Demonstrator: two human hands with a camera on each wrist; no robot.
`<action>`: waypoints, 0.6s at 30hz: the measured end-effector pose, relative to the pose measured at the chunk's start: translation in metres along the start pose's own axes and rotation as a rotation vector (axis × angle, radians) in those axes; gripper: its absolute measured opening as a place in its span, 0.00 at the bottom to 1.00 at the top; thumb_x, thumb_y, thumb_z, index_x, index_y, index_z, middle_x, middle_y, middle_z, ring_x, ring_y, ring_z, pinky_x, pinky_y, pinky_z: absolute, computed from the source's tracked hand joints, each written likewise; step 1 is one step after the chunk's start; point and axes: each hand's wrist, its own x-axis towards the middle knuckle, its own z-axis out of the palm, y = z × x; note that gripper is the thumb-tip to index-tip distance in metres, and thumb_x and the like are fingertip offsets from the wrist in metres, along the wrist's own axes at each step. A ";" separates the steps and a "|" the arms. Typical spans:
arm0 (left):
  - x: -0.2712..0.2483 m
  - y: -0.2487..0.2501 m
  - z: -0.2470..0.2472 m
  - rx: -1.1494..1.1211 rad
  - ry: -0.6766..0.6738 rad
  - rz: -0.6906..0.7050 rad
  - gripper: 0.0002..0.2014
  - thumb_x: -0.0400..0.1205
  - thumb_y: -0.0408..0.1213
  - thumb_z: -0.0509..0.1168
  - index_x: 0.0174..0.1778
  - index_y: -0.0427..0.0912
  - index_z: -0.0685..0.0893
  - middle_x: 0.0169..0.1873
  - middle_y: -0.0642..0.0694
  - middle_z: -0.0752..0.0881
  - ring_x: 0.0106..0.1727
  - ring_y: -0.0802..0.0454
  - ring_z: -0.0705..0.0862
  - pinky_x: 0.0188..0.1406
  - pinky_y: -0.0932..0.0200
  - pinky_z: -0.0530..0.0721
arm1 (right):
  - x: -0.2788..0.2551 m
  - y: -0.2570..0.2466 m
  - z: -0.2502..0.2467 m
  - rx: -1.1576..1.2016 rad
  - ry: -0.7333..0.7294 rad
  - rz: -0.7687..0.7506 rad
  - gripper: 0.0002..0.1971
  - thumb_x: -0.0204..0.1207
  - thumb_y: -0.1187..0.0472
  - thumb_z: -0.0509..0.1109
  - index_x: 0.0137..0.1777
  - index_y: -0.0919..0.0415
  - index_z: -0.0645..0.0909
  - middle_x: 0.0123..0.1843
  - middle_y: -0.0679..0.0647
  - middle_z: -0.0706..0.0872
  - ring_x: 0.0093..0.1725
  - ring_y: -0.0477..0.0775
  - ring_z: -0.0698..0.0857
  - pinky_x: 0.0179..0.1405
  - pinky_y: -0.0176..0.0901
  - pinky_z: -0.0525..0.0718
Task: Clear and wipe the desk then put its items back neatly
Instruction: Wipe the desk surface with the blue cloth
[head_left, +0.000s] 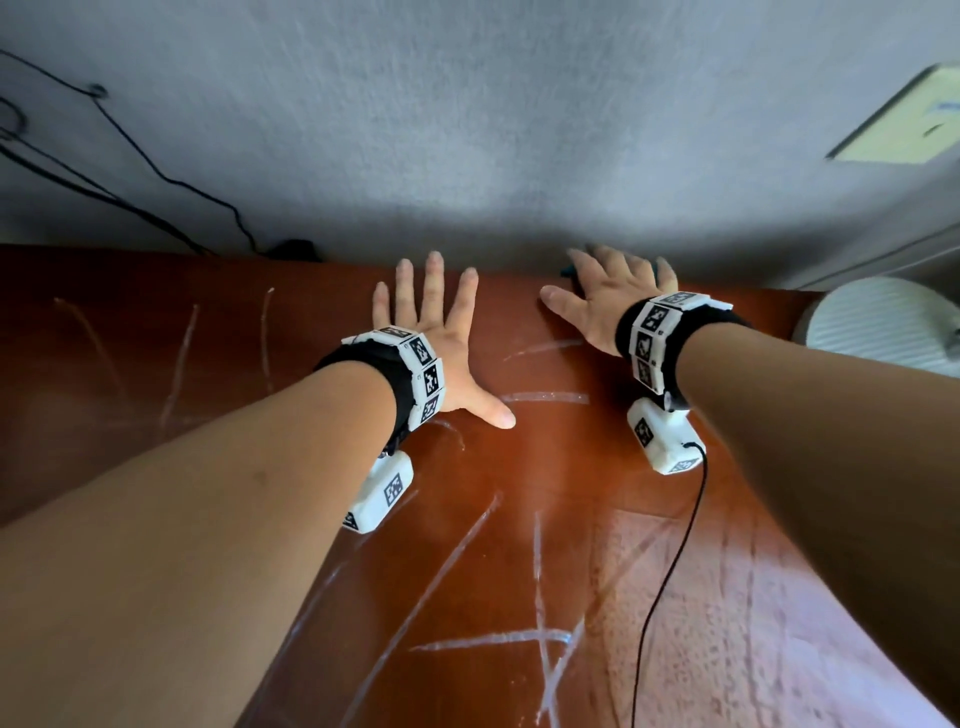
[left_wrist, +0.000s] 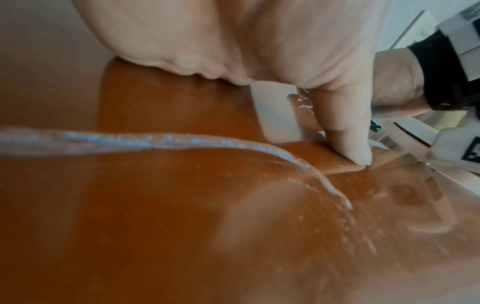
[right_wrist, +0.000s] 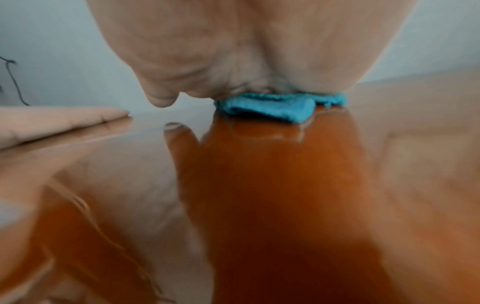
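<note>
desk (head_left: 156, 332): reddish-brown glossy wood, far edge set against wall, surface streaked with pale wet smears and lines | cloth (right_wrist: 272, 108): blue, crumpled and folded flat, pressed onto desk near far edge, mostly covered from above, only a small dark bit seen in head view

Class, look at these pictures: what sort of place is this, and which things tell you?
Probably a home or office room: a glossy wooden desk against a grey wall, cables trailing down it.
</note>
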 end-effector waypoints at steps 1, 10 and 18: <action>0.000 0.000 0.000 0.002 -0.003 0.000 0.84 0.45 0.87 0.68 0.80 0.55 0.16 0.77 0.41 0.12 0.79 0.33 0.14 0.82 0.27 0.31 | 0.002 0.000 -0.001 0.004 -0.004 0.002 0.40 0.80 0.23 0.43 0.89 0.39 0.50 0.91 0.47 0.52 0.90 0.61 0.52 0.88 0.65 0.44; 0.001 0.001 0.002 0.010 0.001 -0.002 0.84 0.46 0.86 0.69 0.81 0.55 0.17 0.77 0.41 0.12 0.79 0.34 0.14 0.82 0.28 0.30 | 0.017 -0.002 -0.008 0.056 -0.065 0.034 0.36 0.79 0.23 0.43 0.85 0.33 0.61 0.87 0.47 0.62 0.85 0.64 0.61 0.80 0.70 0.58; 0.002 0.001 0.002 0.030 0.016 -0.006 0.84 0.44 0.88 0.66 0.81 0.55 0.18 0.80 0.41 0.15 0.81 0.32 0.18 0.83 0.28 0.30 | 0.004 -0.022 -0.001 0.085 0.020 0.095 0.45 0.77 0.22 0.44 0.90 0.45 0.54 0.91 0.50 0.56 0.90 0.59 0.53 0.87 0.63 0.49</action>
